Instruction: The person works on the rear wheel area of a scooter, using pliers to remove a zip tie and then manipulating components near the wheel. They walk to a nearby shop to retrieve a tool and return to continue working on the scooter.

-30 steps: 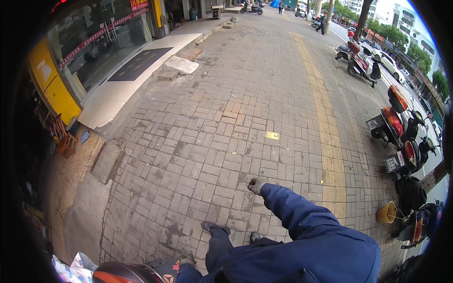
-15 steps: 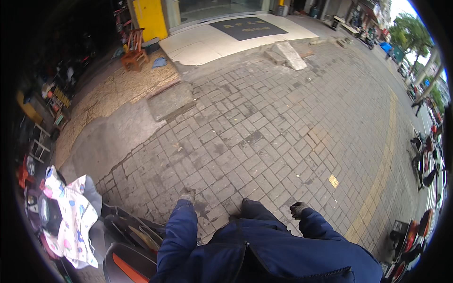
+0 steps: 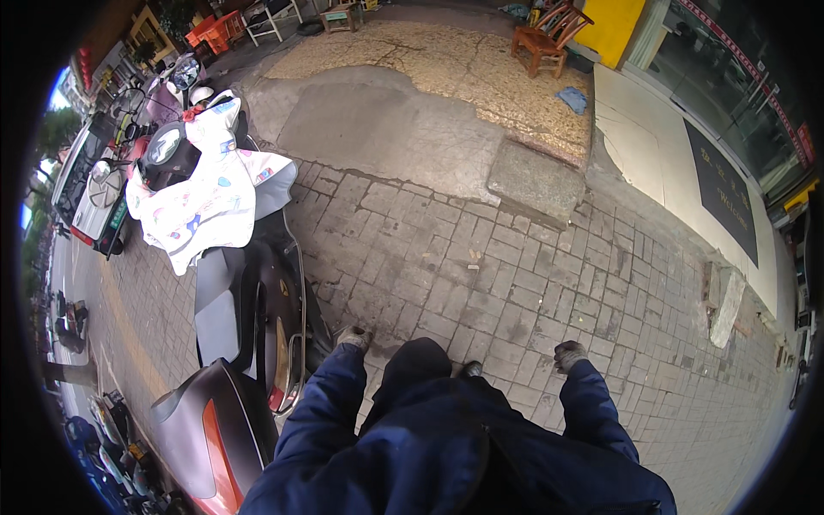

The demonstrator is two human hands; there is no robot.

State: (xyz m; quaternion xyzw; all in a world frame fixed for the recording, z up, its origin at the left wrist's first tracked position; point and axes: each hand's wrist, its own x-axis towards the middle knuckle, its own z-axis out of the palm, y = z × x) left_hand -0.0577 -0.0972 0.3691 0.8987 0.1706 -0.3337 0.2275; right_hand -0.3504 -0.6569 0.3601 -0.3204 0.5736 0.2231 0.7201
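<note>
Both my hands wear greyish work gloves and hang at my sides above the brick paving [image 3: 446, 283]. My left hand [image 3: 354, 338] is beside the rear of a parked dark scooter [image 3: 279, 318], apart from it; its fingers are curled in, with nothing seen in them. My right hand [image 3: 569, 355] is over the paving with its fingers curled into a loose fist, holding nothing that shows. A white patterned cover [image 3: 206, 193] drapes over the scooter's front, and a dark rear box [image 3: 210, 429] with an orange-red strip sits at its back.
A wooden chair [image 3: 545, 43] and a blue cloth [image 3: 572, 100] are on tan stone flooring ahead. A stone slab [image 3: 536, 182] forms a low step. At the right, a dark doormat [image 3: 721, 193] lies before glass doors. More vehicles, including a light car [image 3: 96, 202], stand left.
My view has turned left, so the scooter now shows more fully and the shop entrance has shifted to the right. My feet have changed places in a step.
</note>
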